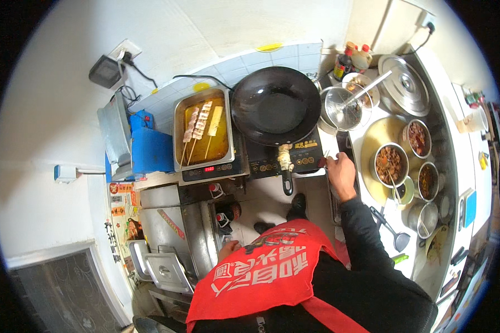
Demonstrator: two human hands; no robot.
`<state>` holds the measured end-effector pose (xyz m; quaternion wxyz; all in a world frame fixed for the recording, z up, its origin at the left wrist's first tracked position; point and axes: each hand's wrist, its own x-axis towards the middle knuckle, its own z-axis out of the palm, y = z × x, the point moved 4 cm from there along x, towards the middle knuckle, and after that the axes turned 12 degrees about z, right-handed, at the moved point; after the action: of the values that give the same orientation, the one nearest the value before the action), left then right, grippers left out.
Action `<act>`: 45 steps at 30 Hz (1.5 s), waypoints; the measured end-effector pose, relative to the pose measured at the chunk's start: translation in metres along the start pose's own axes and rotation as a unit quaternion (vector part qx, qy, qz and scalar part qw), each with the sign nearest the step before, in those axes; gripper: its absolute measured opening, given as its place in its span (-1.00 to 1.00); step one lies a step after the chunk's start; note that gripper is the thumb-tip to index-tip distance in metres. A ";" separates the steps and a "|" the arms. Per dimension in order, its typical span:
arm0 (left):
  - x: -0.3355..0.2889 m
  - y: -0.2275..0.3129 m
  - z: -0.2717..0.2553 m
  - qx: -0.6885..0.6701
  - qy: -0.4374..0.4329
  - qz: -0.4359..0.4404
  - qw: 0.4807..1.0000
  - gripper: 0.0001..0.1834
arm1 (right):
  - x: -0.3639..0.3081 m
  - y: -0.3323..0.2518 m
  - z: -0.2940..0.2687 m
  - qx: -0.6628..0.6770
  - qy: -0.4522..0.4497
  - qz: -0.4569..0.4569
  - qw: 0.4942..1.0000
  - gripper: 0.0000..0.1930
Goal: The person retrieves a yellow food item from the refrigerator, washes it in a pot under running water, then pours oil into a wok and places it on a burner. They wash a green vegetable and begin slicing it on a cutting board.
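Note:
My right hand (pixel 341 173) is closed at the right front corner of the black induction cooker (pixel 261 164). Its fingertips press together beside a small dark red bit; what they hold, if anything, is too small to make out. A black wok (pixel 276 105) with a little liquid sits on that cooker, its wrapped handle (pixel 286 166) pointing toward me. My left hand (pixel 228 251) hangs low by the red apron (pixel 261 272), mostly hidden. Left of the wok, a steel tray (pixel 178 127) of yellowish liquid holds several skewers (pixel 201 122) on another cooker.
On the right counter stand steel pots of food (pixel 391 164), a strainer (pixel 344 108) over a pot, a large lid (pixel 405 83) and sauce bottles (pixel 343 64). A black spatula (pixel 400 240) lies nearer me. A blue box (pixel 150 150) stands left of the tray; lidded steel containers (pixel 169 272) sit lower left.

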<state>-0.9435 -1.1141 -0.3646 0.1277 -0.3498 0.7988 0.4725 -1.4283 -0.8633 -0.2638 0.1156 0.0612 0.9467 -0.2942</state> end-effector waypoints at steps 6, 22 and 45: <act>-0.004 -0.005 0.012 -0.002 0.015 -0.006 1.000 -0.51 | -0.030 -0.047 0.026 0.081 -0.218 -0.079 0.969 -0.58; -0.034 -0.068 0.061 -0.117 0.107 -0.066 0.985 -0.54 | -0.058 -0.079 0.098 0.426 -0.441 0.182 0.768 -0.82; -0.048 -0.053 0.032 -0.131 0.136 -0.100 0.977 -0.54 | -0.051 -0.070 0.098 0.340 -0.390 0.116 0.848 -0.73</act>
<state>-0.8770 -1.0819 -0.3907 0.0175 -0.5028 0.7004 0.5062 -1.3736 -0.9789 -0.2913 0.4806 0.0860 0.6506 -0.5817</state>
